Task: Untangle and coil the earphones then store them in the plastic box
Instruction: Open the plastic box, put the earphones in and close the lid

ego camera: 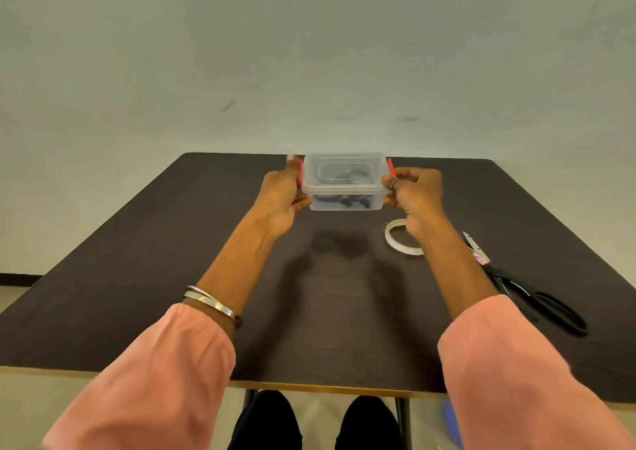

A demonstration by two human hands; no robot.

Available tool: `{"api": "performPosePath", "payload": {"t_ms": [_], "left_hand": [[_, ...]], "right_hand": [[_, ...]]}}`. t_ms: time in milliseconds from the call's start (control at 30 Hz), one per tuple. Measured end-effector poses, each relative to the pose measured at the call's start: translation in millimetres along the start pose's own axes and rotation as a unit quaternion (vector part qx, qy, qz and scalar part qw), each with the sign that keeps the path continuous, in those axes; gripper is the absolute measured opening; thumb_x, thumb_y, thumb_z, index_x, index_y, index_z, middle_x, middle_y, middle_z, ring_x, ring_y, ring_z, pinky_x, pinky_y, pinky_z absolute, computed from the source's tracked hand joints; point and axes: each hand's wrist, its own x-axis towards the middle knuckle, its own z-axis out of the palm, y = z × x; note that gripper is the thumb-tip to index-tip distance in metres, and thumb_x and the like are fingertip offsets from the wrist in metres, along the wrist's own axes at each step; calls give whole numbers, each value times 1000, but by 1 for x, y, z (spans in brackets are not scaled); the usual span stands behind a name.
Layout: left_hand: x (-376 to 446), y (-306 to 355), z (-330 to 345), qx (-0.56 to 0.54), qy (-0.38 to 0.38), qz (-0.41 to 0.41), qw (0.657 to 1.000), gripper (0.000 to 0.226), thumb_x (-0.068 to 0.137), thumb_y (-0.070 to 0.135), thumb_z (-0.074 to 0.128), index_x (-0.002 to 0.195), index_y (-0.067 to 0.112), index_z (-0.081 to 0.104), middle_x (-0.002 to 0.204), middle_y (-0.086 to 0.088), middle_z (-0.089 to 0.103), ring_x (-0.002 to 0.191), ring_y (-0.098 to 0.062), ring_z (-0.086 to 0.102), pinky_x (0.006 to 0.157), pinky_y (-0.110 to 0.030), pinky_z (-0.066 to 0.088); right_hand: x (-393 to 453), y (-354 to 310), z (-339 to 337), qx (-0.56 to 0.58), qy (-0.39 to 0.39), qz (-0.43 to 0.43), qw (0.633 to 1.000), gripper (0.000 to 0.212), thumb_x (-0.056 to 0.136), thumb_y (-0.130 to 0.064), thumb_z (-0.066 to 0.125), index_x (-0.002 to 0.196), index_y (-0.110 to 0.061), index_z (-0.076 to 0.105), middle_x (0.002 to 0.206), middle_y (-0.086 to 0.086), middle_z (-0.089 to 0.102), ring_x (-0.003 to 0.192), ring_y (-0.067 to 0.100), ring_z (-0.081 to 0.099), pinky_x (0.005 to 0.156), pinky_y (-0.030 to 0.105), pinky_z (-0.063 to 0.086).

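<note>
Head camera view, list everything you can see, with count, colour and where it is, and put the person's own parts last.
plastic box: one, clear with red side clips, lid on, held above the table between both hands
earphones: dark, inside the box; count unclear
tape roll: one, white, on the table right of centre, partly behind the right wrist
scissors: one pair, black handles, on the table at the right
table: one, dark brown top, light edge
bangles: silver, on the left wrist
left hand: grips the box's left end
right hand: grips the box's right end
sleeves: two, pink
</note>
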Motion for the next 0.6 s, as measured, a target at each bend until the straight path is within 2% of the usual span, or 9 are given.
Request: {"api": "performPosePath", "payload": {"t_ms": [67, 133, 200, 267, 333, 400, 467, 533, 600], "left_hand": [[0, 1, 28, -33, -57, -30, 997, 46, 99, 50, 37, 92, 11, 61, 96, -9, 67, 89, -25, 65, 84, -37, 54], [2, -3, 56, -29, -113, -55, 992, 57, 97, 57, 33, 101, 8, 60, 102, -9, 67, 99, -27, 64, 97, -41, 47], [4, -9, 87, -18, -164, -73, 984, 64, 94, 63, 30, 103, 7, 60, 105, -10, 65, 110, -30, 60, 107, -45, 39], [6, -15, 115, -12, -197, -88, 976, 68, 92, 67, 28, 96, 8, 60, 103, -11, 64, 115, -33, 58, 109, -46, 36], [9, -21, 142, -7, -220, -107, 970, 74, 90, 70, 27, 100, 5, 59, 113, -15, 63, 118, -35, 56, 109, -47, 36], [13, -30, 166, -9, -237, -124, 964, 85, 87, 73, 26, 120, 0, 54, 130, -20, 56, 120, -37, 55, 108, -46, 36], [16, -37, 184, -5, -248, -138, 959, 91, 86, 74, 25, 133, -1, 45, 137, -21, 52, 123, -37, 53, 104, -44, 39], [19, -44, 197, -1, -257, -150, 955, 92, 87, 73, 25, 137, -1, 42, 139, -21, 49, 125, -38, 51, 104, -44, 40], [20, -49, 205, 0, -262, -158, 952, 91, 87, 73, 25, 139, -1, 40, 141, -21, 47, 128, -38, 49, 106, -45, 38]], "right_hand": [[16, -3, -30, 12, 34, -1, 999, 10, 84, -3, 69, 87, -12, 66, 86, 8, 67, 69, 20, 63, 59, 31, 56], [31, -3, -61, 11, 69, -3, 998, 12, 84, -2, 69, 83, -14, 65, 87, 8, 67, 67, 17, 62, 55, 26, 52], [45, -1, -92, 14, 105, -3, 994, 11, 84, -1, 68, 92, -8, 67, 91, 9, 66, 70, 16, 61, 55, 24, 52], [59, 4, -120, 17, 140, 7, 990, 19, 84, 0, 68, 103, -2, 67, 96, 9, 64, 77, 19, 62, 52, 21, 53], [72, 11, -146, 7, 173, 17, 985, 22, 83, -1, 70, 104, -2, 68, 99, 10, 65, 81, 21, 63, 51, 19, 53], [84, 20, -167, -7, 195, 25, 980, 21, 83, -3, 71, 104, -4, 69, 104, 12, 67, 83, 22, 64, 60, 23, 57], [93, 29, -180, -25, 206, 29, 978, 22, 84, -6, 71, 106, -4, 69, 108, 12, 67, 85, 22, 63, 78, 34, 59], [98, 35, -188, -40, 208, 31, 977, 23, 86, -8, 69, 108, -4, 68, 106, 10, 66, 88, 21, 62, 90, 39, 56], [101, 41, -191, -53, 202, 31, 977, 24, 87, -9, 68, 110, -4, 67, 104, 8, 64, 88, 21, 61, 94, 39, 54]]}}
